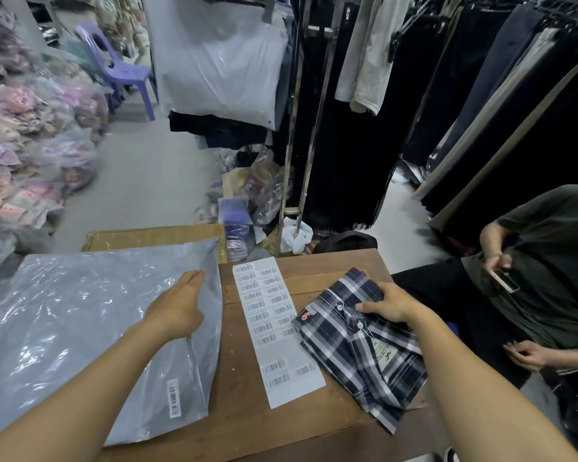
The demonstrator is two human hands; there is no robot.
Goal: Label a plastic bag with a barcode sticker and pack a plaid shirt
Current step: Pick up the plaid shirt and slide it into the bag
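Note:
A grey plastic bag [74, 321] lies flat on the left of the wooden table [244, 425], with a barcode sticker [174, 398] stuck near its lower right corner. My left hand [177, 301] rests flat on the bag's right edge, fingers together. A long white sheet of barcode stickers [274, 328] lies in the middle of the table. To its right sits a folded navy-and-white plaid shirt [357, 348] with a paper tag. My right hand [391, 301] grips the shirt's upper part.
A seated person [548, 271] in a dark shirt holds a phone at the right. Racks of dark hanging clothes [414, 95] stand behind the table. Bagged garments [30, 135] pile up at the left, beside a purple plastic chair [121, 68]. A cardboard box [154, 236] lies behind the bag.

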